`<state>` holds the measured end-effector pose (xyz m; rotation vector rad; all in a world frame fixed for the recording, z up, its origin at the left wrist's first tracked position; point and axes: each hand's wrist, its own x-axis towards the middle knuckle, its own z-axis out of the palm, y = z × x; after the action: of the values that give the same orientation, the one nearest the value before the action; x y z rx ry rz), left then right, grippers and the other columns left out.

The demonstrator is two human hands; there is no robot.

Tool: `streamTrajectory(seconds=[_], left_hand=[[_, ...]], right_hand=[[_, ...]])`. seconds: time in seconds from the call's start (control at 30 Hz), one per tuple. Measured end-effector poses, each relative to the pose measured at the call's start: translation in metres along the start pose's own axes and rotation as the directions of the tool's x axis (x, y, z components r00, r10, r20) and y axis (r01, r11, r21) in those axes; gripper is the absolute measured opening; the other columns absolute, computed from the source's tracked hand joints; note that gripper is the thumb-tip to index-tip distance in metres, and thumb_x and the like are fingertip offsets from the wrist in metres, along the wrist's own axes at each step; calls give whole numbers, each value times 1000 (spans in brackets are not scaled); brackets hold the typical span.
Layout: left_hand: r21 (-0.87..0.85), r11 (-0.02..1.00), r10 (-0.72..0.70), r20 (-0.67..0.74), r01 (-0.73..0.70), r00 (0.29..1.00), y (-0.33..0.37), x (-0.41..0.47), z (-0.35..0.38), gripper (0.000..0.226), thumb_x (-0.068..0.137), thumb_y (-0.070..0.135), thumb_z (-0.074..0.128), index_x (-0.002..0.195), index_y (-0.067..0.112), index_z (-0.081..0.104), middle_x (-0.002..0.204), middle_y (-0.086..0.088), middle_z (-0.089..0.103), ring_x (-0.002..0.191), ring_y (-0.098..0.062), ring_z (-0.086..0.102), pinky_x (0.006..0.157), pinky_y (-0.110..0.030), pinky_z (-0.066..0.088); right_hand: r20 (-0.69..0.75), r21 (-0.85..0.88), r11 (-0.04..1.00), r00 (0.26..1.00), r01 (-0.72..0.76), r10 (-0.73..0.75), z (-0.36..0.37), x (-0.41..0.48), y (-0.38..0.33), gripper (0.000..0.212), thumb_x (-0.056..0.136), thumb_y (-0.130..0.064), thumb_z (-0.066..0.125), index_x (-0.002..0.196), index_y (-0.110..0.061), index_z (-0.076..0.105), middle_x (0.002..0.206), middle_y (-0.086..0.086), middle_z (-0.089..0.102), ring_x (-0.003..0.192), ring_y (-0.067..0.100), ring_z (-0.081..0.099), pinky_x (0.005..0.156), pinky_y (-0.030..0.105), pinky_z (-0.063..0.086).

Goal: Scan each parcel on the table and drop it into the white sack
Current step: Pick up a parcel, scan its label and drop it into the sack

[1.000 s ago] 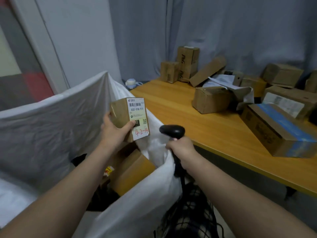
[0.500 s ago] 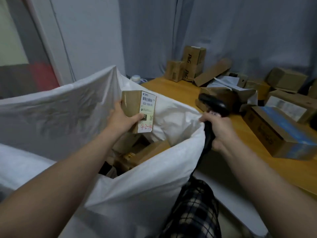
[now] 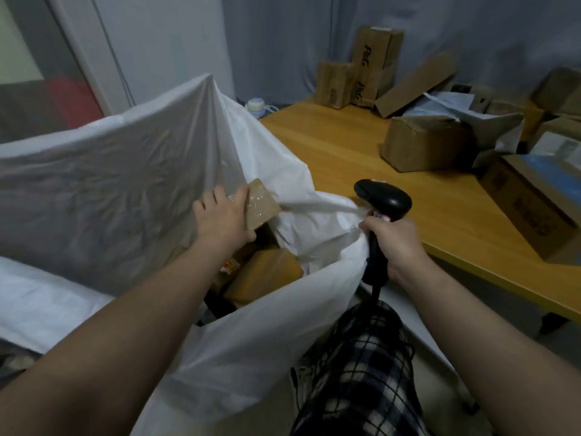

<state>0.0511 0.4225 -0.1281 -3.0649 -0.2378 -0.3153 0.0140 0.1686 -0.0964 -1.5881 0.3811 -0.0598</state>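
My left hand (image 3: 221, 217) holds a small taped cardboard parcel (image 3: 261, 204) over the open mouth of the white sack (image 3: 103, 190), palm down, fingers wrapped over its top. The parcel's label is turned out of sight. Inside the sack lie other brown parcels (image 3: 267, 272). My right hand (image 3: 394, 247) grips the handle of a black barcode scanner (image 3: 383, 199) at the sack's right rim, next to the edge of the wooden table (image 3: 333, 146).
Several cardboard boxes (image 3: 421, 143) and a grey mailer bag (image 3: 490, 124) crowd the back and right of the table. A large box with blue tape (image 3: 534, 196) lies at the right. My leg in checked trousers (image 3: 358, 366) is below the scanner.
My left hand has lowered the parcel into the sack's mouth and tipped it so its label faces away. My right hand with the scanner has come back to the sack's rim.
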Motion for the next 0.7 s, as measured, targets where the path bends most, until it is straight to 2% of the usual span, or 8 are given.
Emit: streamTrajectory(seconds=[0.1,0.23,0.33,0.43,0.57,0.6,0.7], left_hand=[[18,1000,9,29,-10,1000,-2,4,7,94,74,57,67,149,30,16,132,-18,39,119,-36,39,98,-43,30],[-11,1000,-18,166,20,986,7,6,9,83,83,69,50,149,30,20,140,-20,35,127,-39,34,103,-48,27],[-147,987,68,42,-61,997,34,3,-8,72,87,65,48,146,28,29,148,-16,31,135,-35,28,108,-47,23],[-248,940,212,-120,-236,970,78,-1,-38,57,92,52,49,142,26,39,144,-7,38,134,-28,30,107,-43,23],[-336,852,349,-208,-402,914,144,-11,-68,51,94,49,48,140,26,42,138,-4,43,130,-25,33,104,-40,24],[-347,831,382,-214,-435,899,161,-14,-72,51,94,49,48,140,27,42,138,-4,44,130,-25,33,103,-40,25],[-349,771,485,-223,-534,846,214,-26,-79,52,93,49,50,139,27,43,137,-1,44,128,-24,35,98,-38,27]], right_hand=[[-3,-34,999,1000,27,-27,1,6,8,14,81,-4,66,85,-17,62,84,10,62,84,28,62,79,39,50],[7,-161,979,992,128,-129,-1,12,16,8,80,-8,67,87,-11,65,83,15,63,82,29,61,74,35,46],[49,-245,945,976,219,-213,-13,15,16,9,81,-15,71,89,-13,67,82,11,67,80,24,63,73,36,49],[63,-291,905,950,310,-305,-35,13,8,17,82,-17,72,75,-4,63,63,3,55,62,16,53,62,32,40],[-64,-245,907,928,343,-368,-86,7,-8,31,82,-20,74,72,3,57,58,2,47,58,14,47,58,30,33],[-103,-227,912,922,343,-372,-104,5,-11,32,82,-20,74,69,1,55,57,1,45,58,14,46,59,30,33],[-252,-193,928,898,320,-362,-159,-1,-14,35,82,-20,75,59,-18,49,53,-8,46,57,8,47,58,26,35]])
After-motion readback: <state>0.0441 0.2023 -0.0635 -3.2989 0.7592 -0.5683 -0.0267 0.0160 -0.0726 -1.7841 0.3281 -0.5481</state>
